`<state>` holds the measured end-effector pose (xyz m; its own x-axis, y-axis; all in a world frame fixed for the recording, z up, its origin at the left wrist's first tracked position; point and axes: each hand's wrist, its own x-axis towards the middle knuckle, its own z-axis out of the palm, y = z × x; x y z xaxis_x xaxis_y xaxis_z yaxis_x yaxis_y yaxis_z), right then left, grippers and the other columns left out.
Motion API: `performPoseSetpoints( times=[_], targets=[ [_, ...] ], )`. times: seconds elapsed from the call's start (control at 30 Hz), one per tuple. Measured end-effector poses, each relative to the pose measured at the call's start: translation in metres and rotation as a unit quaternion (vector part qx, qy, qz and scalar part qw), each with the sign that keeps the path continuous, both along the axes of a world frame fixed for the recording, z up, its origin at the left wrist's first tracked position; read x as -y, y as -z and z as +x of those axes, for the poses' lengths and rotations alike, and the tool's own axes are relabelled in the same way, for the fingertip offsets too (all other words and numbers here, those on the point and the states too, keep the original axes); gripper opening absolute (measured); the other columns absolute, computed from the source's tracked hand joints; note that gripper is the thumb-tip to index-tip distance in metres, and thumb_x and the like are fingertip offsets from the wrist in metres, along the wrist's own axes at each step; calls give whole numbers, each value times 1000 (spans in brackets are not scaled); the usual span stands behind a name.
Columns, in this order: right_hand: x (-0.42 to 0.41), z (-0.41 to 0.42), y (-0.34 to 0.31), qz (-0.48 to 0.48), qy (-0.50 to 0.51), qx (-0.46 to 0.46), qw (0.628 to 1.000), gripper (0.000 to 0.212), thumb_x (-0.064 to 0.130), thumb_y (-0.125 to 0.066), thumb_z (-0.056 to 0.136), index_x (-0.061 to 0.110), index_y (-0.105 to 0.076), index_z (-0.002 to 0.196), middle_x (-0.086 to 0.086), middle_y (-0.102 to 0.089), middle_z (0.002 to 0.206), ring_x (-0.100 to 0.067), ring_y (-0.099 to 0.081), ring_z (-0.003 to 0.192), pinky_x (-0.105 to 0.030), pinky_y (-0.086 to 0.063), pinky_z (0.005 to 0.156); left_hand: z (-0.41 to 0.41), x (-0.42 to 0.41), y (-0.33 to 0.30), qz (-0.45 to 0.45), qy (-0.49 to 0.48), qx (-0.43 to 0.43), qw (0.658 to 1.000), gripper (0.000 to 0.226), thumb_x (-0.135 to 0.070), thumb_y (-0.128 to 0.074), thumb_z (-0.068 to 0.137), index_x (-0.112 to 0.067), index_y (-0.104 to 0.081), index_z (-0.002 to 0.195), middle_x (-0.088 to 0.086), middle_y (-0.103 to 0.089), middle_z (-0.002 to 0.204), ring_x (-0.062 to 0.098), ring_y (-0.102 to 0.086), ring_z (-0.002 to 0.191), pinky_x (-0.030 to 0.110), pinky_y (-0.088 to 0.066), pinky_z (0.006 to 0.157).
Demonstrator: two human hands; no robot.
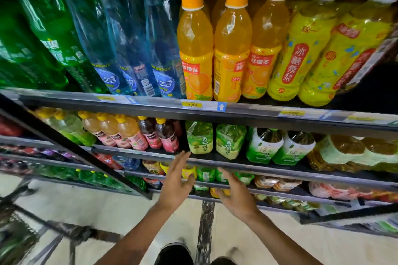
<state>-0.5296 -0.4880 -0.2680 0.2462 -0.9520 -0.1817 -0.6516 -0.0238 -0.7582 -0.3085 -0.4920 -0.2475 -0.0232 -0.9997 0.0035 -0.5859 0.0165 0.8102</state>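
I stand before a drinks shelf in a shop. My left hand (pixel 175 180) reaches forward with straight fingers, the fingertips near the rail below a green-labelled tea bottle (pixel 199 139). My right hand (pixel 234 191) is stretched out beside it, fingers relaxed, over the lower shelves. Neither hand holds anything. On the top shelf stand orange juice bottles (pixel 197 49) with orange caps, blue water bottles (pixel 129 38) and green soda bottles (pixel 49 23).
Yellow pear-drink bottles (pixel 301 49) fill the top right. A price rail (pixel 193 105) runs across the middle. Peach and dark tea bottles (pixel 137 133) stand lower left. An open glass door edge (pixel 75 150) slants on the left. A metal cart (pixel 19 228) sits lower left.
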Motion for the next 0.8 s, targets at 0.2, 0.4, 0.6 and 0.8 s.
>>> performPoseSetpoints(
  times=[0.2,0.4,0.6,0.8],
  targets=[
    [14,36,-1,-40,-211,-69,974,53,38,-57,100,25,-45,149,9,-43,154,-11,-39,142,-25,-32,114,77,-77,17,45,-20,263,964,67,-46,-54,83,-28,-48,148,4,-51,153,40,-47,141,61,-38,113],
    [-3,153,-25,-96,-369,-85,920,59,52,-54,92,21,-56,141,2,-52,147,-19,-45,137,-34,-34,116,175,-175,-2,116,-78,370,918,63,-64,-44,88,-23,-65,131,6,-63,139,44,-57,129,62,-41,107],
    [-61,301,-59,-143,-480,-115,858,61,55,-51,98,25,-45,150,5,-37,158,-17,-28,147,-31,-19,122,282,-289,-41,166,-192,361,897,87,-78,-15,86,-31,-44,152,-3,-33,164,31,-19,155,48,0,127],
    [-126,454,-76,-146,-526,-135,827,63,61,-55,94,24,-51,146,6,-42,156,-15,-36,146,-31,-25,121,394,-399,-64,219,-283,352,865,104,-89,5,76,-36,-28,159,-9,-18,169,29,-8,157,50,2,127]
  ],
)
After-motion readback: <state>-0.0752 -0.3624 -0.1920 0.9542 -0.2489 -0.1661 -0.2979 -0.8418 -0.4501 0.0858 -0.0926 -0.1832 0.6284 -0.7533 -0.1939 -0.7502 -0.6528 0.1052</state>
